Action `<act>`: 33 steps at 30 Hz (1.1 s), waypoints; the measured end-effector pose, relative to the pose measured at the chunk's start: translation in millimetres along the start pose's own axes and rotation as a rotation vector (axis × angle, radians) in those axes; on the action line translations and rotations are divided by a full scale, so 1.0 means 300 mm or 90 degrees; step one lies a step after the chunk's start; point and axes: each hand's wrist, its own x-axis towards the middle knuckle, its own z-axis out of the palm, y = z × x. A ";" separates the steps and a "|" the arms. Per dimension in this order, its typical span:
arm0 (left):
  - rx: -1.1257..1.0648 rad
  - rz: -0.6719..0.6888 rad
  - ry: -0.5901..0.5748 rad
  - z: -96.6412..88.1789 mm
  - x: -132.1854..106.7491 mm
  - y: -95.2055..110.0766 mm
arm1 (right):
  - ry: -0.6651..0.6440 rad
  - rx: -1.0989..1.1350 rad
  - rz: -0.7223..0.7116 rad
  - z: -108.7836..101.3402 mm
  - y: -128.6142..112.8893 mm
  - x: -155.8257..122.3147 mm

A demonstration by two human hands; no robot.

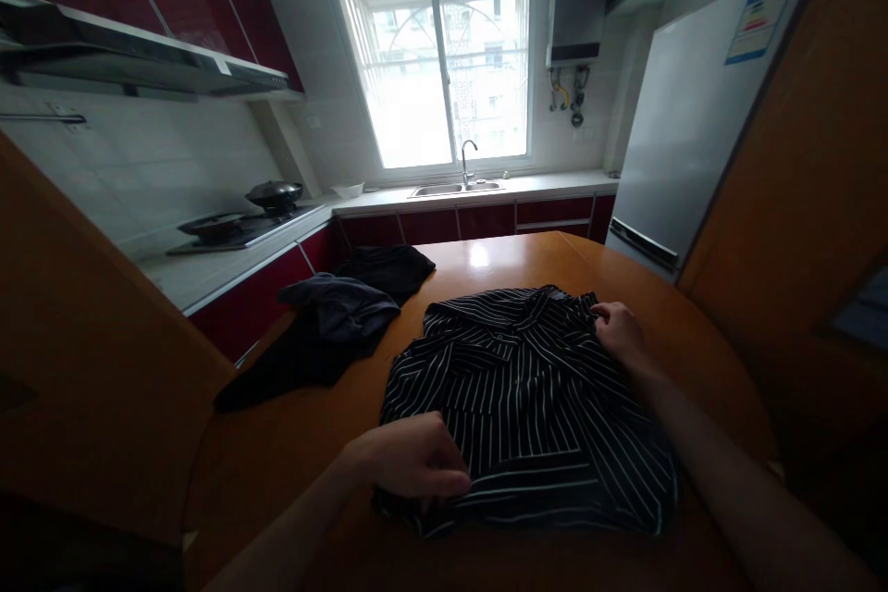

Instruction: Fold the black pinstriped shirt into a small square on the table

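Note:
A black shirt with white stripes [517,407] lies spread on the wooden table, with folds across its upper half. At its lower left edge, my left hand [416,458] has its fingers curled down on the cloth, its thumb stretched out to the right; the fingertips are partly hidden. Up at the far right corner of the shirt, my right hand [620,331] pinches the gathered edge between thumb and fingers.
The round wooden table [478,264] also bears a heap of dark clothes [347,310] on its left. Beyond are a sink [454,190], a stove with a black wok [274,194], and a fridge [684,120] on the right.

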 end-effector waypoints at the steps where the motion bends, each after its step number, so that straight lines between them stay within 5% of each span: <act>1: -0.035 0.011 0.030 -0.002 -0.002 -0.003 | 0.016 -0.004 0.006 -0.001 0.000 0.000; 7: 0.012 0.042 0.489 -0.057 0.014 -0.076 | 0.000 -0.016 -0.013 0.022 -0.002 -0.005; 11: 0.112 -0.011 0.633 -0.094 0.028 -0.168 | -0.034 -0.048 -0.007 0.047 0.012 -0.008; 19: 0.186 -0.129 0.606 -0.083 0.038 -0.307 | -0.102 -0.066 0.026 0.068 0.026 -0.008; 26: 0.214 -0.148 0.545 -0.081 0.021 -0.290 | -0.116 -0.061 0.012 0.077 0.038 -0.007; 33: 0.274 -0.271 0.437 -0.083 -0.018 -0.230 | -0.125 -0.039 0.010 0.097 0.062 0.004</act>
